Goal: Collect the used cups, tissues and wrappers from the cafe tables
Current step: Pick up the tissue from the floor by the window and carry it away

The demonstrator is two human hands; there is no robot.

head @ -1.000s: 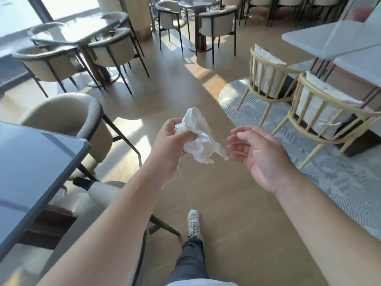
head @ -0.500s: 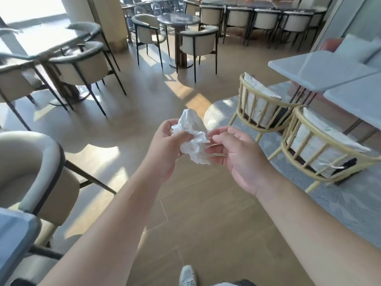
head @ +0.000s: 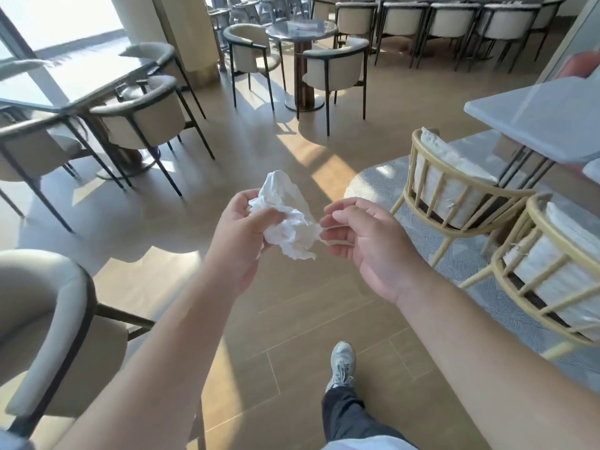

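Carrying step between tables: left hand [head: 242, 228] grips crumpled white paper tissue [head: 287, 219] in curled fingers; right hand [head: 367, 241], loosely open and holding nothing, sits just beside its edge. Next move, probably: reach another littered table

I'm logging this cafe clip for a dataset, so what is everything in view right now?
tissue: one, white, crumpled, held above the floor
round table: one, grey top, centre back
white table: one, right
glass-topped table: one, left by the window
upholstered armchairs: several, beige with dark frames, left and back
spindle chairs: two, yellow frames with white cushions, right
rug: one, grey, under the spindle chairs
shoe: one, grey, on the wooden floor
left hand: grips the tissue
right hand: fingers loosely curled beside the tissue
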